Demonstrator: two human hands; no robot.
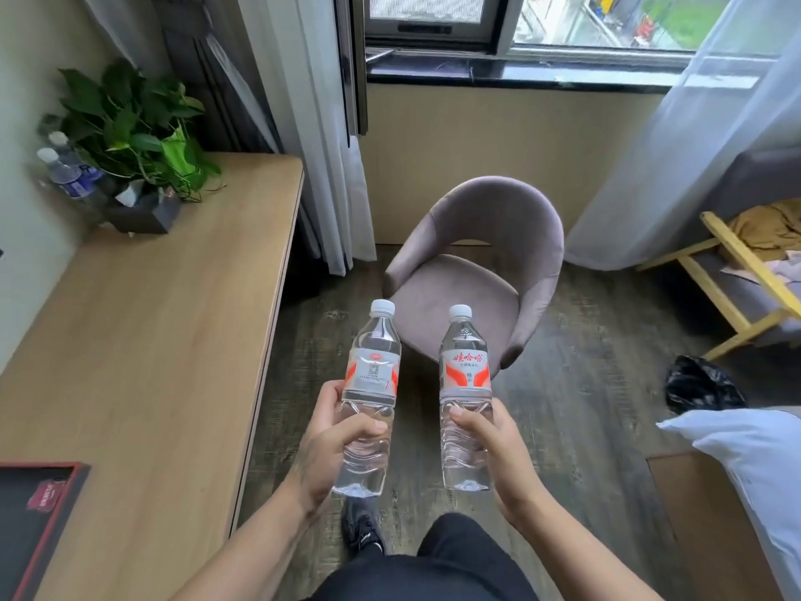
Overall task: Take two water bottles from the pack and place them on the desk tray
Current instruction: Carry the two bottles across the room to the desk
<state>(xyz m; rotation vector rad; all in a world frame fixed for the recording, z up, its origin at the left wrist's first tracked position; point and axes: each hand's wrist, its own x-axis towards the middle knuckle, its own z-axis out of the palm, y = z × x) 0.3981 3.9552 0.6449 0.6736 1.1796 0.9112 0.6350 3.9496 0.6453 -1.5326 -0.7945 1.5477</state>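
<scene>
Nearest, my legs in dark trousers and one black shoe on the wood floor. Just above that, both hands out over the floor, right of the desk edge. Left hand is wrapped round the lower body of the left bottle, thumb across the front; right hand grips the right bottle the same way, low down, below the label. Both bottles upright, caps on, full by the look of it, near each other but apart, not touching. No pack in view, so I judge the pick-up is done and the carry is what's left. At near left the desk runs away from me; a dark tray with a red rim sits on its near corner, half cut off by the frame, some reddish card in it. That's probably the target, can't be sure. Risks: grips are low on tall full bottles, so a quick swing left could tip one out of the hand; the left bottle could clip the desk edge or the tray rim going in; the card in the tray may leave a bottle standing unevenly. Farther on, a mauve chair straight ahead, a plant with two other bottles beside it at the desk's far end, then curtains and the window.
</scene>
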